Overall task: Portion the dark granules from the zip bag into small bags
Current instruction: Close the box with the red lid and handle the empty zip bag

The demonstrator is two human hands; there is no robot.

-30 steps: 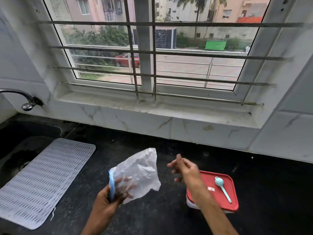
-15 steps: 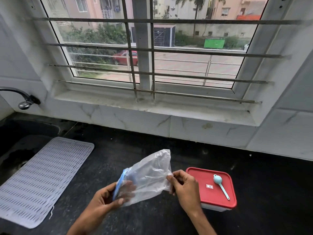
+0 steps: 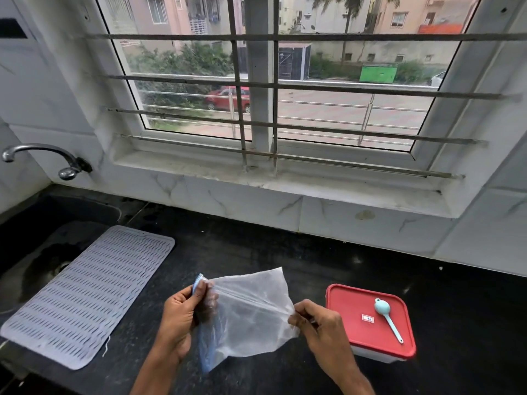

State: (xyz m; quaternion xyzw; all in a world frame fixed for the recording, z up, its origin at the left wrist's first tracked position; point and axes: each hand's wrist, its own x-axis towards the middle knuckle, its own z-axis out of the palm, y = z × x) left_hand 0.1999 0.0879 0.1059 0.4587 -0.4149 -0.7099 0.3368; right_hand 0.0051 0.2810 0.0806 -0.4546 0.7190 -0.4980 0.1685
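Observation:
A clear, empty-looking plastic zip bag (image 3: 251, 315) is stretched between my hands above the black counter. My left hand (image 3: 182, 315) grips its left end together with a thin stack of blue-edged bags (image 3: 206, 352) that hangs down. My right hand (image 3: 319, 323) pinches the bag's right edge. To the right stands a white container with a red lid (image 3: 353, 315), closed, and a small light-blue spoon (image 3: 387, 317) lies on the lid. No dark granules show in this view.
A white perforated mat (image 3: 85, 292) lies partly over the dark sink (image 3: 34, 252) at the left, below a wall tap (image 3: 42, 158). Marble wall and a barred window ledge (image 3: 285, 181) close off the back of the black counter (image 3: 285, 260).
My right hand came in from the air, took the bag's right edge and pulled it out sideways. The bag went from crumpled to spread flat between both hands.

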